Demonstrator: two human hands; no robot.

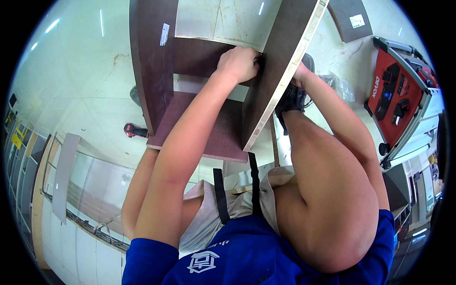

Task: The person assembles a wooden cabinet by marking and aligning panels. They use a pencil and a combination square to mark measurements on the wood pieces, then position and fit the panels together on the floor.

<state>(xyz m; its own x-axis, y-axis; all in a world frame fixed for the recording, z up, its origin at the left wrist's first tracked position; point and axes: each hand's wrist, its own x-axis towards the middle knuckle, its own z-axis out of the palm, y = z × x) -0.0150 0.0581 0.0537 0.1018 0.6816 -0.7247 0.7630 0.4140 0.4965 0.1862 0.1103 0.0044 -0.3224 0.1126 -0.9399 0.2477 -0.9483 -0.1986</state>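
A dark brown wooden cabinet frame (154, 52) stands before me, with two upright side panels, a crosspiece (197, 54) and a reddish-brown board (216, 126) at the near end. My left hand (239, 64) reaches inside it, fingers curled against the inner face of the right panel (280, 47). Something small and dark shows at those fingers, too hidden to name. Along the outer side of the same panel, next to my dark shoe (290, 99), is my right hand (301, 75). The panel edge and shoe hide its fingers.
A red and black power tool (136, 130) lies on the floor left of the frame. To the right stands a red table saw (394, 90), near a clear plastic bag (343, 86). A loose brown board (349, 16) lies at the far right. Shelving and boards (66, 175) line the left.
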